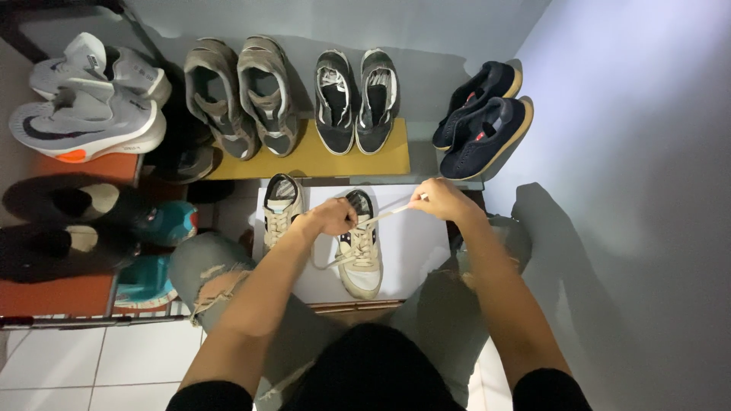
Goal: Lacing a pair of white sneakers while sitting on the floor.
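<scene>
I keep my left hand (333, 215) and right hand (440, 199) each pinched on an end of the cream lace (381, 218), pulling apart to tighten the beige sneaker (361, 255) on the near white shelf (415, 243).

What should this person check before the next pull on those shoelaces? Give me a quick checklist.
1. Left hand has a lace end: ok, fist closed on it.
2. Right hand has the other end: ok, lace stretched taut to it.
3. Cream shoe sits flat on the white shelf: ok.
4. Second cream shoe is out of the way: ok, beside the left hand, apart from the lace.
5. Lace is threaded evenly through the eyelets: cannot tell, too small.
6. A knot has begun: cannot tell, hidden by the left hand.
</scene>
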